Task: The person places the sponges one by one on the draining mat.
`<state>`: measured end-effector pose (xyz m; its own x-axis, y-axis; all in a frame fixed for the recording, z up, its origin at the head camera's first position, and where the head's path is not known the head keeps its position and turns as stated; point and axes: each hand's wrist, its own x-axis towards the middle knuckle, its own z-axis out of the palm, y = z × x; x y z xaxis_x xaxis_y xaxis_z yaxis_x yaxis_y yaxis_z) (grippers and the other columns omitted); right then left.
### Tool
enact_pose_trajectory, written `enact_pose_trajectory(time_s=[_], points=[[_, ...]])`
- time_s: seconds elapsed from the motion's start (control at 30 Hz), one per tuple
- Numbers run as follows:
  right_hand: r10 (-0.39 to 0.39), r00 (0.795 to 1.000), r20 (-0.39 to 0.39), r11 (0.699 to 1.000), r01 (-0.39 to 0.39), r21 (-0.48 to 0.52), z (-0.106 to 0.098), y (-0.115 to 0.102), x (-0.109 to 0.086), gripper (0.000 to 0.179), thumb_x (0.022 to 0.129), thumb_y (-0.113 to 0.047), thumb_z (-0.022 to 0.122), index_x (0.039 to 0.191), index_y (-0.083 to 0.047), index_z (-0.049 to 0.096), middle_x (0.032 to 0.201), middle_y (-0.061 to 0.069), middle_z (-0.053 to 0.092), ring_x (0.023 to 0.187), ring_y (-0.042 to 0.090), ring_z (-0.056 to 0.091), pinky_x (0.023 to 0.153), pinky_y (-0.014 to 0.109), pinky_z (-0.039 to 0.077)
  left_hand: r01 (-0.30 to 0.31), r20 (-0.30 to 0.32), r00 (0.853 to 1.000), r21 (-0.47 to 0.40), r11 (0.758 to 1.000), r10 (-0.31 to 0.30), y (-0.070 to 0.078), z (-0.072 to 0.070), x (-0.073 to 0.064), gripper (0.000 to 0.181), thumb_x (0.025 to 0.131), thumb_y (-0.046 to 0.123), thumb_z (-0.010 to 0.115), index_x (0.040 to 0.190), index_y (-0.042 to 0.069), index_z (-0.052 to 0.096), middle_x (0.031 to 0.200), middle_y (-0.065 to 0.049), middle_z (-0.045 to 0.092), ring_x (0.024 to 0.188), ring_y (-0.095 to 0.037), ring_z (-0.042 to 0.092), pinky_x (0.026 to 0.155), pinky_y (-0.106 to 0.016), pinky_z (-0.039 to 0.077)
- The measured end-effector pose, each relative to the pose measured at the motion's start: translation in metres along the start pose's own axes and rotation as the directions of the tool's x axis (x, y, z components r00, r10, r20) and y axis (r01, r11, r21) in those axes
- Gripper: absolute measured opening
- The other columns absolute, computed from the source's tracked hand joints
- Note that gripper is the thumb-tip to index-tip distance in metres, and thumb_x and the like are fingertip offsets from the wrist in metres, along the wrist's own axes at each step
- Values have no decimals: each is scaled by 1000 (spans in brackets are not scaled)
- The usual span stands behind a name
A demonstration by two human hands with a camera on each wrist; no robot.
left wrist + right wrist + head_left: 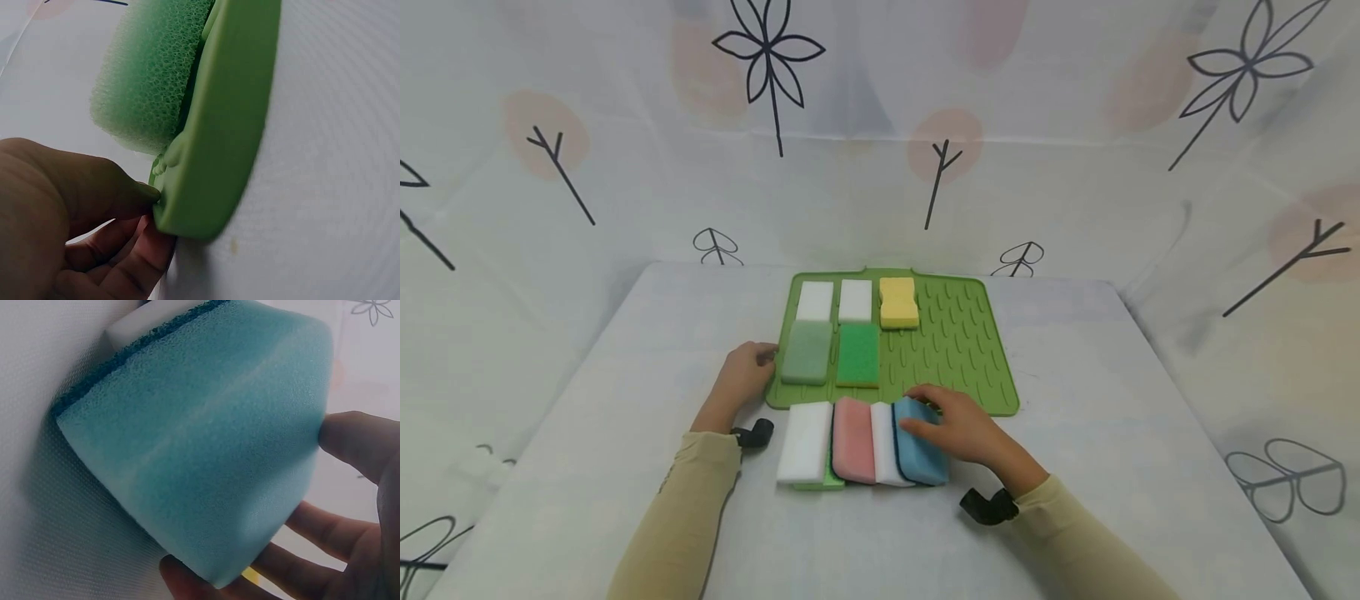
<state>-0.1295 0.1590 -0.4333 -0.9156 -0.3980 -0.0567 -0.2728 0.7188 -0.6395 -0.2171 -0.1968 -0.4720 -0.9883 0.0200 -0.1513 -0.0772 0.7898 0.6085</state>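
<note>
two white rectangular sponges and a yellow notched sponge lie along the far side of the flat green ridged mat, nearer me a pale green foam sponge and a bright green rectangular sponge, spaced perhaps to sit separately. from my remote seat i see the left hand's fingers pinching the mat's left edge, likely steadying it. just before its near edge, a pink rectangular foam sponge and a blue rectangular foam sponge lean in a row; the right hand's fingers are clamped on the blue one's edges, probably sparing its neighbours.
</note>
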Motion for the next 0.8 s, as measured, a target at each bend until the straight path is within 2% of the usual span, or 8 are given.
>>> enact_pose_trajectory(time_s=[0.33, 0.8], points=[[32, 999, -18, 999, -32, 23, -5, -2, 2, 49, 89, -45, 65, 129, -19, 59, 125, 2, 64, 114, 26, 60, 89, 47, 53, -4, -9, 1000, -2, 1000, 4, -1, 1, 0, 46, 93, 13, 46, 137, 3, 53, 128, -20, 59, 120, -34, 54, 101, -50, 46], [3, 999, -35, 1000, -3, 1, -16, -4, 8, 50, 90, -47, 63, 130, -18, 58, 125, 4, 63, 115, 28, 59, 90, 48, 52, -4, -4, 1000, -6, 1000, 4, -2, 2, 1, 46, 93, 14, 46, 138, 3, 52, 129, -20, 58, 122, -35, 53, 102, -51, 45]])
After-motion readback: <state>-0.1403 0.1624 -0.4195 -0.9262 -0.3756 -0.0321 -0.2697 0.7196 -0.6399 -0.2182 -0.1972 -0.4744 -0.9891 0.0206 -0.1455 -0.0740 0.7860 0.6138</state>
